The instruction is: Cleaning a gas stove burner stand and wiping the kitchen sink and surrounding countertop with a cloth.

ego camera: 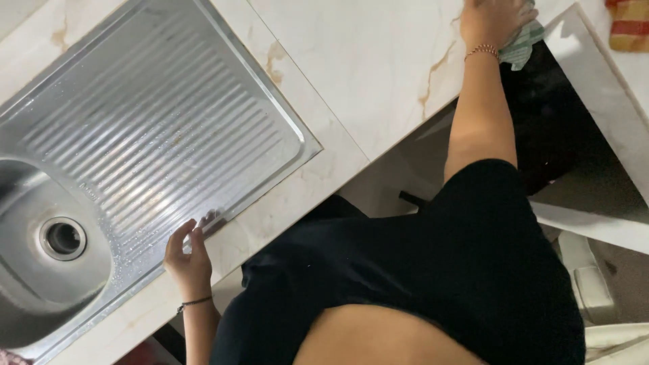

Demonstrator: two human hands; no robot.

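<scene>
The left hand (190, 255), fingers curled, rests on the front rim of the steel sink (145, 128) at the counter (351, 67) edge. The right hand (492, 20) presses flat on a pale green cloth (526, 42) at the counter's far corner, with open marble between them.

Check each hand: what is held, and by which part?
Right hand presses a bunched green cloth on the counter; left hand holds nothing, fingertips on sink rim.
</scene>
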